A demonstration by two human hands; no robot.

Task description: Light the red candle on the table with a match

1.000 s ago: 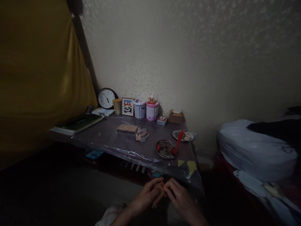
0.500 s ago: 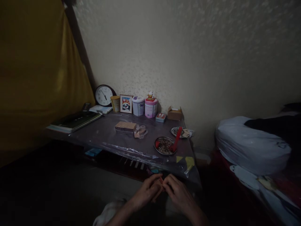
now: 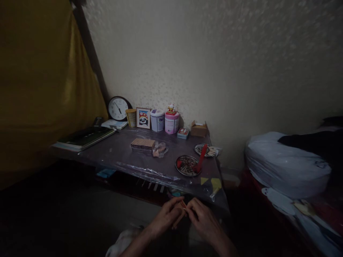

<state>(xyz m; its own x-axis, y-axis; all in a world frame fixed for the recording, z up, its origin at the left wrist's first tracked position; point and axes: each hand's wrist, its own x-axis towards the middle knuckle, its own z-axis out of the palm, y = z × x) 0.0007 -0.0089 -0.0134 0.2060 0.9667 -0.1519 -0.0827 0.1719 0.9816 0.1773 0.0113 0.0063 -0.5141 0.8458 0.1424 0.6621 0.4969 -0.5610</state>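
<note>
Left hand (image 3: pixel 166 217): thumb and fingers closed on a small tan piece (image 3: pixel 178 222) with a red part; item too dim to identify further. Right hand (image 3: pixel 201 218): thumb and fingertips drawn together at the red part; exactly what they pinch, cannot tell. Piece located between the two hands, below the near edge of the table (image 3: pixel 118 154), clear of its top.

Table: dark, covered in clear plastic film. Near right corner, yellow patches (image 3: pixel 215 184). Just behind, one round metal-rimmed plate (image 3: pixel 188 168), patterned, bearing a small red item (image 3: pixel 179 163) and a red long-handled utensil (image 3: pixel 202 157), handle slanting up. Beyond, a second plate (image 3: pixel 197 148), with pale thin sticks (image 3: pixel 212 151).

Mid-table: one row of tan flat pieces (image 3: pixel 143 144), packed in a block; beside it, a clear plastic bag (image 3: pixel 162 147), tan contents.

Rear, left to right: round wall clock (image 3: pixel 118 108); yellow cup (image 3: pixel 131 118); framed panda picture (image 3: pixel 143 118); white tub (image 3: pixel 157 120); pink tub (image 3: pixel 172 124), cat figurine (image 3: pixel 171 108) atop; small tin (image 3: pixel 183 134); open cardboard box (image 3: pixel 199 129).
</note>
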